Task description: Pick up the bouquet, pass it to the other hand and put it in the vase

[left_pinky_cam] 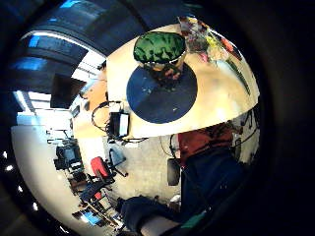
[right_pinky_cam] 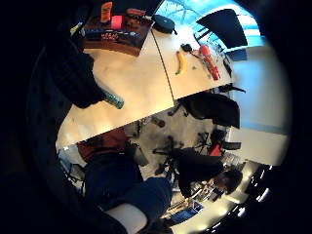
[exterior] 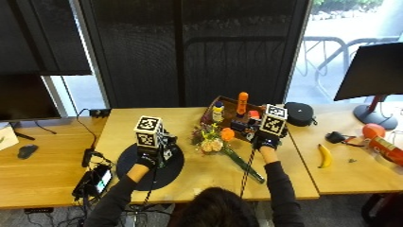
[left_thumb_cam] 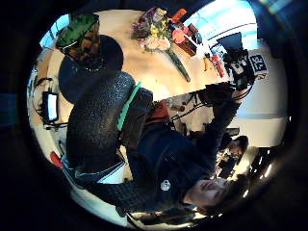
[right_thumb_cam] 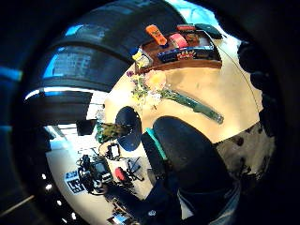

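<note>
A bouquet (exterior: pixel 214 139) of mixed flowers lies flat on the wooden table, its green stems (exterior: pixel 245 168) running toward the front edge. It also shows in the palm views as the bouquet (left_thumb_cam: pixel 156 36) and the bouquet (right_thumb_cam: pixel 150 89). The green-patterned vase (left_pinky_cam: pixel 160 49) stands on a dark round mat (exterior: pixel 170 168); in the outside view it is mostly hidden by my left hand. My left hand (exterior: pixel 148 160) hovers over the mat, beside the vase (left_thumb_cam: pixel 79 38), and holds nothing. My right hand (exterior: pixel 264 142) hangs just right of the bouquet with relaxed fingers (right_pinky_cam: pixel 73 73), apart from the stems.
A wooden tray (exterior: pixel 236 113) with bottles stands behind the bouquet. A black case (exterior: pixel 299 113), a banana (exterior: pixel 325 156) and an orange-red object (exterior: pixel 378 137) lie to the right. A dark device with cables (exterior: pixel 94 179) sits at the table's left front corner.
</note>
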The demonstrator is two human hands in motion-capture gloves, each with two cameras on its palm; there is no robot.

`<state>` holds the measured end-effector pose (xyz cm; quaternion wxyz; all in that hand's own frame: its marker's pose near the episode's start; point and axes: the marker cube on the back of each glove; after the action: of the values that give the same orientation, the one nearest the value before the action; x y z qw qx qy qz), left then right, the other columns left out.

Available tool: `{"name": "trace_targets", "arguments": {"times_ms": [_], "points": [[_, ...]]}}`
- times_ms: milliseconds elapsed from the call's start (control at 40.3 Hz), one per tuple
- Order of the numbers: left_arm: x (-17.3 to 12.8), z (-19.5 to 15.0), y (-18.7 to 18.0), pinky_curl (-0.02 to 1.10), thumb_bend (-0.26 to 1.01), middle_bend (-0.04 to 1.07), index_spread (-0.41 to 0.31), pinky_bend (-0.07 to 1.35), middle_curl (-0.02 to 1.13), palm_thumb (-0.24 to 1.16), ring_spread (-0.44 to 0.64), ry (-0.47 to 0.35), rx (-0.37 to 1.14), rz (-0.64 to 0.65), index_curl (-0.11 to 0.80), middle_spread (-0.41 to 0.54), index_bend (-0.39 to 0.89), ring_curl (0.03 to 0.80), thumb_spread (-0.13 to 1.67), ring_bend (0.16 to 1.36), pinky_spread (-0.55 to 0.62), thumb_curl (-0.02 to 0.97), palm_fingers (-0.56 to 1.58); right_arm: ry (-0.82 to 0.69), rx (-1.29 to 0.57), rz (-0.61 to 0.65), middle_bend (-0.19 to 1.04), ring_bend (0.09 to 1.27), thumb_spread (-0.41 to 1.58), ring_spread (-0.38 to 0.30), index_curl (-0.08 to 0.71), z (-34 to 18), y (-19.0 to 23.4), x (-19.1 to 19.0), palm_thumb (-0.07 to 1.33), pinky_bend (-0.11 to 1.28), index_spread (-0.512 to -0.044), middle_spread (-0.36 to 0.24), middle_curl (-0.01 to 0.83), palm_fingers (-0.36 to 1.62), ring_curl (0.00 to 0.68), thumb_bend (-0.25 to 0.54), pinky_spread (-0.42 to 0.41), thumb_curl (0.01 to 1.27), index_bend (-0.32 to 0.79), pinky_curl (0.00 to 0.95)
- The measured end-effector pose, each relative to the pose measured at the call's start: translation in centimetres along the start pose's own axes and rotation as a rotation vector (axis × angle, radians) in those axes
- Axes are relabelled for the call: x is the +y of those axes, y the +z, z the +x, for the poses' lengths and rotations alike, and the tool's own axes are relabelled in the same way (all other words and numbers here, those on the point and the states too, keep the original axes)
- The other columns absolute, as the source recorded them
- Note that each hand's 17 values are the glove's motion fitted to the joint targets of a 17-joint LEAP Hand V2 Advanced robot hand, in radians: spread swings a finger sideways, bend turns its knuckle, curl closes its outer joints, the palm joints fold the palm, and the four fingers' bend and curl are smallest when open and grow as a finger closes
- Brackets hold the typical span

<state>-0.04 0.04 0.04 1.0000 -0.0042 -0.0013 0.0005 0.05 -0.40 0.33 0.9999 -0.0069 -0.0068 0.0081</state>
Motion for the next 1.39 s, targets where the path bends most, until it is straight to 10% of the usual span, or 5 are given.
{"name": "trace_targets", "arguments": {"times_ms": [372, 472, 1142, 1391], "points": [[-0.8, 0.0, 1.5, 0.15, 0.07, 0.19, -0.032, 0.19, 0.19, 0.18, 0.23, -0.001, 0.003, -0.052, 0.205, 0.148, 0.18, 0.186, 1.03, 0.46, 0.35, 0.121, 0.33, 0.16, -0.051, -0.105, 0.39, 0.67, 0.97, -0.102, 0.028, 2.8, 7.0, -5.4, 0.36, 0.67, -0.166, -0.061, 0.266, 0.61, 0.305, 0.131, 0.038, 0.15, 0.0, 0.298], [-0.8, -0.1, 1.8, 0.17, 0.05, 0.19, -0.033, 0.19, 0.21, 0.18, 0.24, -0.003, 0.009, -0.065, 0.231, 0.154, 0.18, 0.197, 1.09, 0.46, 0.37, 0.141, 0.32, 0.174, -0.088, -0.287, 0.4, 0.68, 1.01, -0.101, 0.021, 3.3, 9.4, -5.0, 0.37, 0.7, -0.162, -0.06, 0.291, 0.58, 0.316, 0.109, 0.044, 0.17, 0.01, 0.312], [-0.4, -0.5, 2.8, 0.25, -0.02, 0.19, -0.035, 0.19, 0.3, 0.2, 0.27, 0.003, 0.018, -0.1, 0.325, 0.164, 0.17, 0.242, 1.2, 0.47, 0.39, 0.226, 0.28, 0.255, -0.096, -0.121, 0.42, 0.65, 1.06, -0.143, 0.103, 1.2, 23.3, -3.6, 0.61, 0.59, -0.173, -0.09, 0.391, 0.55, 0.356, 0.03, 0.107, 0.3, 0.1, 0.32], [-0.7, -0.4, 3.2, 0.27, -0.02, 0.19, -0.035, 0.19, 0.32, 0.19, 0.28, 0.001, 0.021, -0.138, 0.339, 0.165, 0.17, 0.252, 1.2, 0.47, 0.39, 0.24, 0.26, 0.287, -0.199, -0.131, 0.32, 0.52, 1.13, -0.235, 0.305, -0.9, 25.7, -1.7, 0.87, 0.25, -0.261, -0.196, 0.39, 0.81, 0.34, 0.134, 0.038, 0.36, 0.56, 0.247]]}}
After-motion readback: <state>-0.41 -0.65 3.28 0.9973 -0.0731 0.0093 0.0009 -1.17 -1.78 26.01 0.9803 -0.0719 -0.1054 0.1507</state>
